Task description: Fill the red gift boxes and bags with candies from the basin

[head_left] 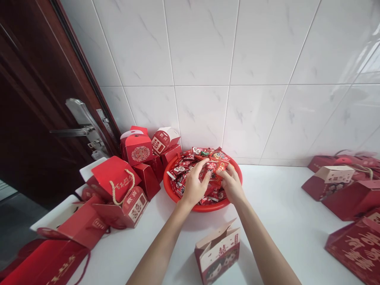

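Observation:
A round red basin [236, 200] is heaped with small, shiny red wrapped candies [181, 170]. Both of my hands are over the heap. My left hand [196, 183] is curled, its thumb and fingers closed on the edge of a red candy packet. From the other side, my right hand [233, 182] pinches an orange-red candy packet [220, 167] between thumb and fingers. Overlapping wrappers hide whether both hands grip the same packet. Between my forearms stands an open-topped red and cream gift box [221, 253], upright on the white surface; its inside is mostly hidden.
Several red gift boxes [138, 148] crowd the left side, some with open flaps or a rope handle [113, 192]. More red boxes [353, 198] stand at the right. A white tiled wall [202, 114] rises behind the basin. A dark door with a metal handle [73, 132] is at left.

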